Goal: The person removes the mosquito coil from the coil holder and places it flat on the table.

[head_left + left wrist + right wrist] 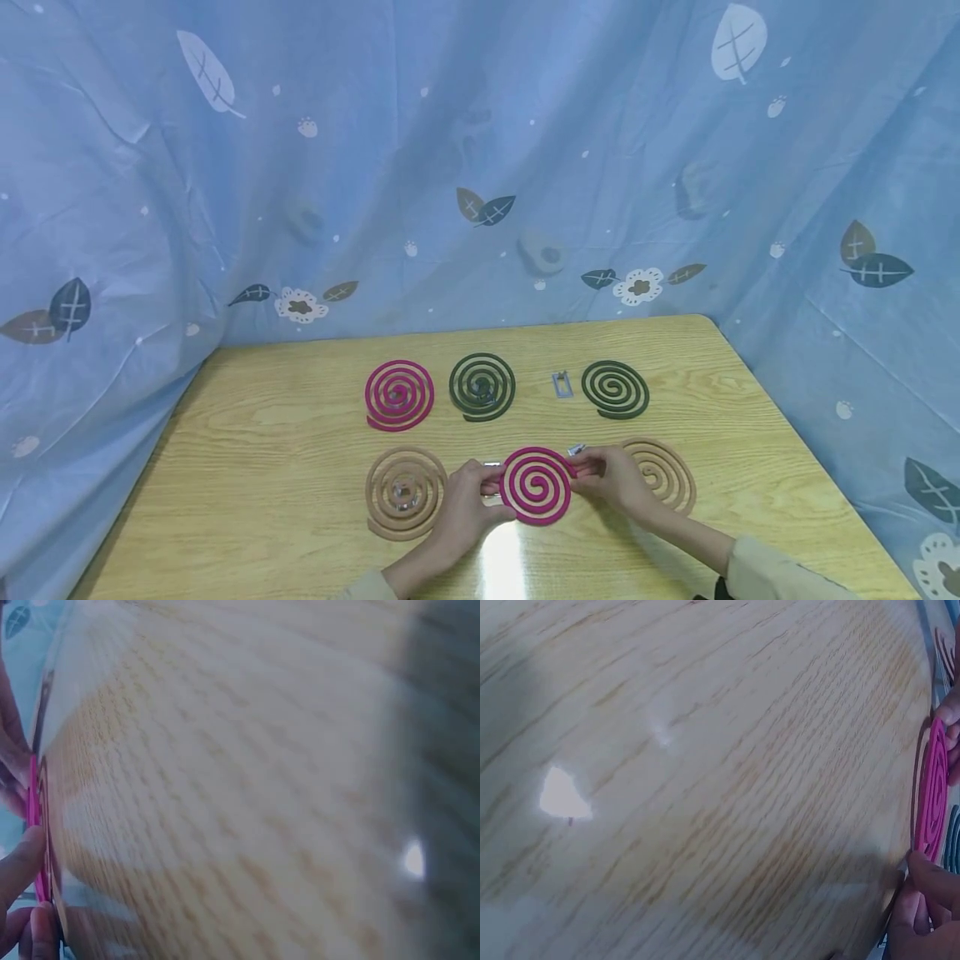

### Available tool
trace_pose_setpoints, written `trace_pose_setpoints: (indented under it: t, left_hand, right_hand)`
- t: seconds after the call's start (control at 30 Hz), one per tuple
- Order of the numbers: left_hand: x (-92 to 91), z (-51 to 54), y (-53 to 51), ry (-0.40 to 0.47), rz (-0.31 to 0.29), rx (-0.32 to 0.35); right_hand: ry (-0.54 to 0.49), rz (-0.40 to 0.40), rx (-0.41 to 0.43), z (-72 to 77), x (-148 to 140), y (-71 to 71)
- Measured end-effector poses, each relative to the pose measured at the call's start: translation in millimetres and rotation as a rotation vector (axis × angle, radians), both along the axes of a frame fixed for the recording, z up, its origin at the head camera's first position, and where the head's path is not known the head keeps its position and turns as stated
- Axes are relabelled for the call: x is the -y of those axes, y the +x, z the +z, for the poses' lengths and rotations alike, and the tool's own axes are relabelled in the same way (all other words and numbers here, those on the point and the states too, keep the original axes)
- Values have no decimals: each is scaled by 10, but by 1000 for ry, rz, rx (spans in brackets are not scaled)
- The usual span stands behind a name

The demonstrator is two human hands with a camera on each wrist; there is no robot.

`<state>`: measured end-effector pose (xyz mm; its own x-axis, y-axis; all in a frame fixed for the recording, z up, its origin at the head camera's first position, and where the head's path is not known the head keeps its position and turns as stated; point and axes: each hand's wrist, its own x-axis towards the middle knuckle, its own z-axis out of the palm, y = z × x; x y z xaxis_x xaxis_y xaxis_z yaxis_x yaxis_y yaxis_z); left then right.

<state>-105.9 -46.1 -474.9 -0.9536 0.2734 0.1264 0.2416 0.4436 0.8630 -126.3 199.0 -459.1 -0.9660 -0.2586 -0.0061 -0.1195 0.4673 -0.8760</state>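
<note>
In the head view, both hands hold a pink mosquito coil point(536, 486) near the front middle of the wooden table. My left hand point(467, 505) pinches its left edge, and my right hand point(613, 477) pinches its upper right edge. Seen edge-on, the pink coil point(33, 796) is at the far left of the left wrist view. At the right border of the right wrist view, fingers grip the pink coil point(931, 796) at both ends. A small metal stand point(491, 465), partly hidden, lies by the left fingers; another metal stand point(576, 450) lies by the right fingertips.
A tan coil point(405, 525) on a metal stand is at left; another tan coil point(678, 479) lies partly behind the right hand. Farther back are a pink coil point(400, 364), two green coils point(482, 357) point(615, 389) and a bare metal stand point(562, 384). Blue curtains surround the table.
</note>
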Motion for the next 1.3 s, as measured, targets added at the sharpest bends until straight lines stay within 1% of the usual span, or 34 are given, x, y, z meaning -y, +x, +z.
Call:
trace_pose_setpoints:
  t: [0.2,0.27,0.33,0.43,0.5,0.57,0.63,0.67,0.73,0.8,0.87,0.9,0.97,1.03,1.1,1.13,1.2,1.3]
  left_hand:
    - [-12,21,-24,-11,7,-22]
    - [-9,23,-14,-8,7,-9]
    - [-9,14,18,6,6,8]
    - [-25,-10,79,19,-18,44]
    - [-46,-27,113,20,-40,44]
    - [-61,-41,121,13,-54,21]
    - [-54,-38,120,20,-51,-10]
    - [-43,-27,115,22,-42,-31]
    - [-3,17,111,30,-31,-44]
    - [60,94,108,46,-35,-23]
    - [133,177,92,49,-39,-10]
    - [172,219,74,49,-36,-1]
    - [249,286,4,54,-20,-1]
    - [315,334,-98,55,14,-20]
    - [369,374,-218,83,42,-24]
    - [390,391,-280,112,46,-21]
    - [421,419,-387,194,53,14]
    - [443,440,-520,322,53,76]
  right_hand:
    - [69,8,-66,2,23,-43]
    - [76,20,-59,0,32,-45]
    - [83,24,-43,-11,39,-23]
    - [90,38,-33,-46,14,44]
    - [118,35,-62,-68,-12,95]
    - [144,36,-105,-79,-37,127]
    - [162,29,-149,-77,-37,145]
    - [161,22,-165,-71,-31,150]
    - [156,6,-185,-54,-16,154]
    - [137,-15,-184,-24,-2,155]
    - [116,-39,-167,23,9,149]
    - [97,-48,-156,50,13,139]
    - [42,-63,-126,114,22,107]
    - [-19,-84,-90,178,39,60]
    - [-90,-94,-61,230,60,2]
    - [-124,-98,-48,253,74,-30]
    - [-193,-102,-22,283,105,-102]
    - [-276,-87,-13,309,149,-225]
